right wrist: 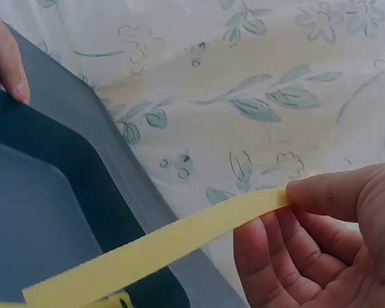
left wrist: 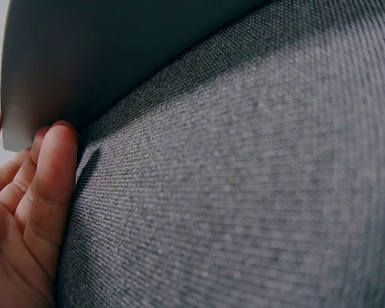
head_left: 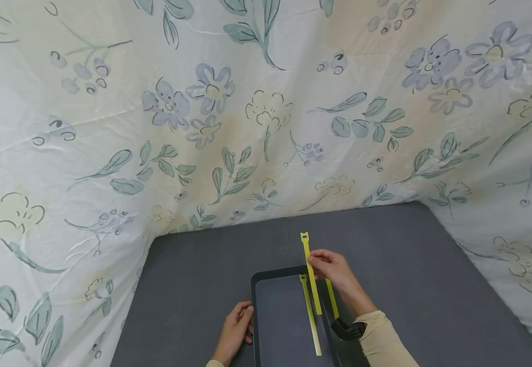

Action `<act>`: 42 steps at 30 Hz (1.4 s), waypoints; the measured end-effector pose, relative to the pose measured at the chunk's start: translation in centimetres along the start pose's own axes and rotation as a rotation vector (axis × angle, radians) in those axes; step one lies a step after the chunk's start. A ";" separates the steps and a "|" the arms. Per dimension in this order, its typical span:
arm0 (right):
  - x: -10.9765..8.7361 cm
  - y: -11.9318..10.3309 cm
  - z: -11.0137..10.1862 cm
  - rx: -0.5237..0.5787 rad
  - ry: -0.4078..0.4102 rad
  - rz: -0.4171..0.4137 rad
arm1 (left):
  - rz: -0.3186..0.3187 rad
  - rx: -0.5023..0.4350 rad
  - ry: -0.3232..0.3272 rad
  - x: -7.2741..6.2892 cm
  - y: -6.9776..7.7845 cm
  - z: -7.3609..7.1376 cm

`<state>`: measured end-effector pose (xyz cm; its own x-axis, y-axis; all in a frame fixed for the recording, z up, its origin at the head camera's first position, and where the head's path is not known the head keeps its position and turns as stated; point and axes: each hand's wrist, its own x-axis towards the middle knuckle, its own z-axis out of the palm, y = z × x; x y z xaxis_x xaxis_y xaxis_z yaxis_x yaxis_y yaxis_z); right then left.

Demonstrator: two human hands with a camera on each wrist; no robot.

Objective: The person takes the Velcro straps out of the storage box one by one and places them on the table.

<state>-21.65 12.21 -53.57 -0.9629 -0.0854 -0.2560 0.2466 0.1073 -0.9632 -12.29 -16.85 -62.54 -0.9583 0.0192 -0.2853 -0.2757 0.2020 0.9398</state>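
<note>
My right hand (head_left: 337, 272) pinches a yellow hook-and-loop cable tie (head_left: 315, 293) between thumb and fingers. Its slotted head points up and away, and its tail hangs over the right side of a dark tray (head_left: 254, 331). In the right wrist view the held tie (right wrist: 160, 247) stretches flat toward the tray's corner. A second yellow cable tie (head_left: 312, 326) lies lengthwise inside the tray. My left hand (head_left: 236, 329) grips the tray's left wall; in the left wrist view its fingers (left wrist: 54, 160) sit against the wall's outer side, with the thumb tip at the edge.
Another yellow cable tie (head_left: 333, 300) lies just right of the tray, partly under my right wrist. A black strap device (head_left: 347, 330) is worn on that wrist. The grey tabletop (head_left: 192, 275) meets a floral cloth (head_left: 266, 127) hung behind and at both sides.
</note>
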 end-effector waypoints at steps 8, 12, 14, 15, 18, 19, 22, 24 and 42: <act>-0.1 0.6 -2.1 -0.009 0.016 0.003 | 0.001 0.003 -0.004 -0.1 0.0 -0.1; -0.1 0.8 -2.9 -0.021 0.036 0.003 | 0.016 0.011 -0.001 0.0 0.1 0.0; -0.1 0.9 -3.2 -0.023 0.043 0.002 | 0.011 0.010 -0.002 0.0 0.1 -0.1; -0.1 0.9 -3.3 -0.024 0.046 0.003 | 0.011 0.009 -0.003 0.1 0.1 -0.1; 0.0 1.2 -3.8 -0.029 0.056 0.010 | 0.012 0.009 -0.006 0.2 0.0 -0.2; 0.0 1.2 -3.9 -0.036 0.058 0.012 | 0.003 0.005 -0.004 0.2 -0.1 -0.2; 0.0 1.5 -4.3 -0.053 0.070 0.024 | 0.009 0.004 -0.002 0.3 -0.2 -0.2; 0.0 1.6 -4.6 -0.063 0.081 0.032 | 0.009 0.003 -0.001 0.4 -0.2 -0.2; -0.1 3.9 -6.3 -0.147 0.103 0.085 | -0.003 -0.001 -0.014 0.7 -0.3 -0.4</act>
<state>-21.30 18.91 -56.78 -0.9474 0.0306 -0.3186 0.3157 0.2537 -0.9143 -12.94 -17.26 -62.93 -0.9563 0.0319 -0.2905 -0.2786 0.2007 0.9392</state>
